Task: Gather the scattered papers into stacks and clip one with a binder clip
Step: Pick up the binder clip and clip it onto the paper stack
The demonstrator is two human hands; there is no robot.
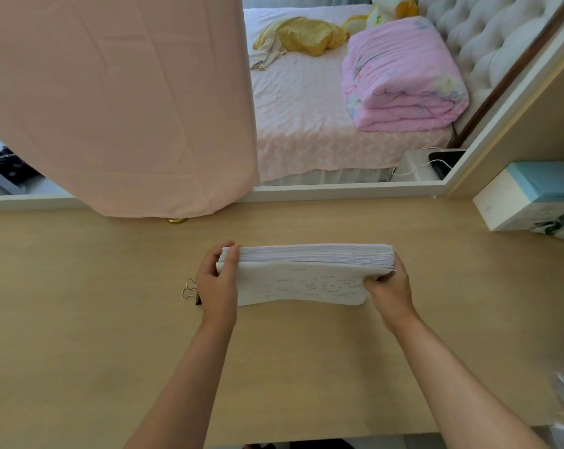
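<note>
Pale wooden desk (112, 319), thick paper stack (306, 257)

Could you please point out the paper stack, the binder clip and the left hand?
paper stack (300, 286): head view, on the written front sheet.
binder clip (189, 289): head view, on its wire handles.
left hand (217, 281): head view, on its back.

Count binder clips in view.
1. The binder clip lies on the desk beside the left hand, partly hidden by it; more could hide behind the paper stack.

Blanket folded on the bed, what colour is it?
The blanket is pink with pale pastel patches, seen best in the head view.
</note>
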